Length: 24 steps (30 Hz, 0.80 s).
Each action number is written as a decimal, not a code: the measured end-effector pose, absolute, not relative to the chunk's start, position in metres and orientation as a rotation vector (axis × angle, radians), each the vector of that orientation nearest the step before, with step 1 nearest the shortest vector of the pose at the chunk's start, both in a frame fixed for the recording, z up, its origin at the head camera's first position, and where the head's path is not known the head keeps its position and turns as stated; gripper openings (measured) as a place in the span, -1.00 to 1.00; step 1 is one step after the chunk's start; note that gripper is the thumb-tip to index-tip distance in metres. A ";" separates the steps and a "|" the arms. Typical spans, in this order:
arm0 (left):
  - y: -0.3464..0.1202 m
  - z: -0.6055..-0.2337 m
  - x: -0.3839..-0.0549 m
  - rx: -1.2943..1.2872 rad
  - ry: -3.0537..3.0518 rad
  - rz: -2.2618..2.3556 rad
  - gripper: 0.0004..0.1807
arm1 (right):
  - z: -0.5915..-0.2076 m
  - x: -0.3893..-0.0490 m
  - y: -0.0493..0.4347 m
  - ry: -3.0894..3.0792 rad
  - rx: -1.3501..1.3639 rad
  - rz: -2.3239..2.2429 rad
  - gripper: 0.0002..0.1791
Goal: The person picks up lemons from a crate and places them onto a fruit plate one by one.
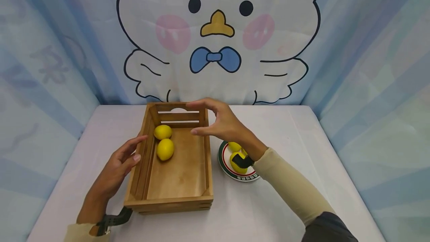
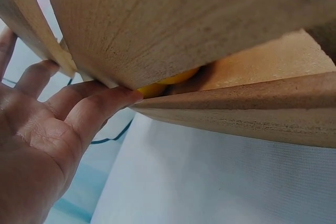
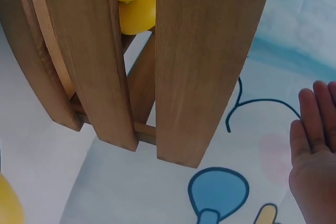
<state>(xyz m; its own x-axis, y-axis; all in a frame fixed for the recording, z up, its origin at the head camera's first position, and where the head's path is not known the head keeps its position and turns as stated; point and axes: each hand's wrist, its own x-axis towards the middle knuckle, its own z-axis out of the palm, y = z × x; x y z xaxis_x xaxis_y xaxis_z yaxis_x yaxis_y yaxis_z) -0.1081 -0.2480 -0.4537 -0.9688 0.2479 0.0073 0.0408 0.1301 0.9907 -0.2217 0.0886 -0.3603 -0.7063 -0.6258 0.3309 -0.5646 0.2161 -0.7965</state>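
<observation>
A slatted wooden crate (image 1: 174, 201) stands on the table, with two yellow lemons (image 1: 162, 132) against its left wall. My left hand (image 1: 112, 171) is at the crate's left side; in the left wrist view its slightly bent fingers (image 2: 107, 106) lie along the outer slats. Over the crate's far right corner is my right hand (image 1: 226, 122), thumb and fingers spread apart with nothing between them. Right of the crate, more lemons (image 1: 237, 164) lie on a plate (image 1: 223, 165) with a green and red rim, partly hidden by my right wrist and its dark strap.
A white cloth covers the table (image 1: 285, 133). Behind it hangs a curtain (image 1: 218, 85) with a cartoon bird print, and blue-white curtains (image 1: 379, 104) close off both sides. The crate's far end nearly reaches the table's back edge.
</observation>
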 end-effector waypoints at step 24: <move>-0.250 -0.454 -0.109 0.295 2.220 1.944 -0.37 | -0.365 -0.259 0.054 2.068 -1.402 -1.298 -0.23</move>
<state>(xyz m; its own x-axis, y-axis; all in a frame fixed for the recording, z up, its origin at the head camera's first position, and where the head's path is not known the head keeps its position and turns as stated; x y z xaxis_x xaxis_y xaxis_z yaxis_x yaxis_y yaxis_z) -0.1091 -0.2496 -0.4545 -0.9648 0.2629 -0.0020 0.0327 0.1276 0.9913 -0.2588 0.0537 -0.3647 -0.4645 -0.8598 0.2120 -0.5644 0.1030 -0.8190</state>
